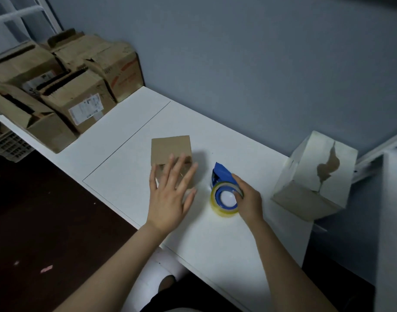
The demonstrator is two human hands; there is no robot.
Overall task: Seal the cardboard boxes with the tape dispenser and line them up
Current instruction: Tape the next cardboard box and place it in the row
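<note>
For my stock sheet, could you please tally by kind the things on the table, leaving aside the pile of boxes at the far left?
Boxes: 2, the small box and the tall box
Tape dispenser: 1
Total: 3

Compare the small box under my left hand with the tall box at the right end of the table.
The small box is plain brown; the tall box is mostly whitish, brown showing through a tear. The small box has a flap standing open; the tall box looks closed. The left hand spreads over the small box; no hand touches the tall box. Both are cardboard, standing on the white table.
</note>
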